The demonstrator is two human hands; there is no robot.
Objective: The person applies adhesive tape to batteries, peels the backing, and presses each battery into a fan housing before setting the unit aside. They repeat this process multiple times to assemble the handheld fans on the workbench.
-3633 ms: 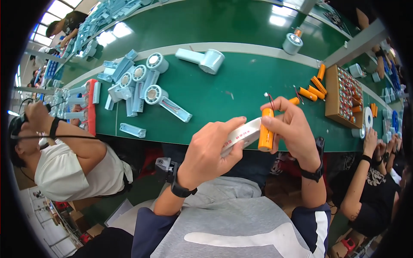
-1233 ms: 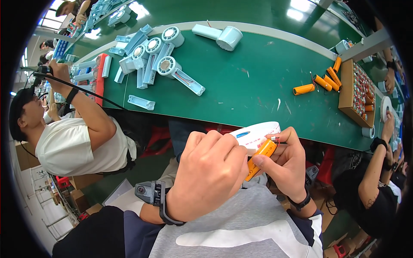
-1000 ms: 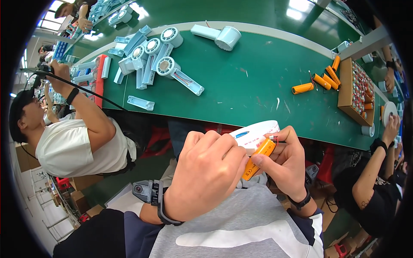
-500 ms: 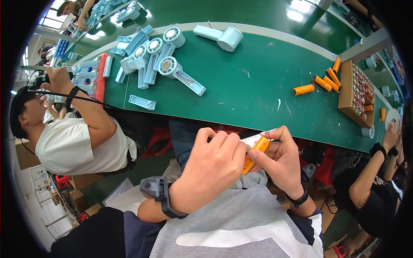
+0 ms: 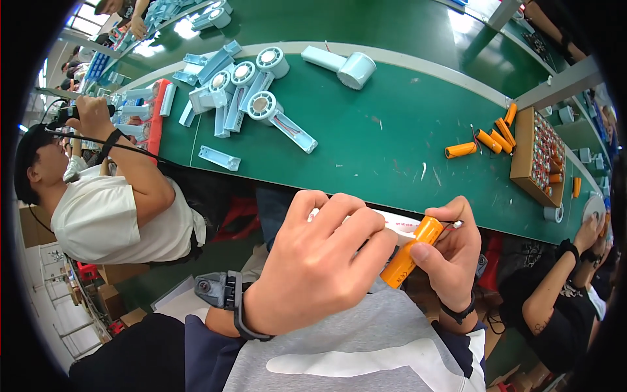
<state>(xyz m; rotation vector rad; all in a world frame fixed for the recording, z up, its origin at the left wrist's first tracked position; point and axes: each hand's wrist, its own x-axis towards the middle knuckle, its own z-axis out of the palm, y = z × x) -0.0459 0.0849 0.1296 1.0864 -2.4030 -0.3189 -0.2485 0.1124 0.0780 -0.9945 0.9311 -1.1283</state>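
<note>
In front of my body, my right hand pinches an orange cylindrical battery between thumb and fingers. The battery tilts, its upper end leaning right, and thin wires with a small white connector stick out by that end. My left hand is closed on a white strip with red print, which looks like tape. That strip reaches across to the battery's side and seems to touch it. The left fingers hide the rest of the strip.
Several orange batteries lie on the green table beside a cardboard box of batteries. Light-blue fan housings and handle shells are piled at the left, by a red bin. Other people sit on both sides.
Both hands have come up slightly and spread apart, the battery moving right with my right hand. More of the white strip now shows between them, and the connector stands out to the right.
</note>
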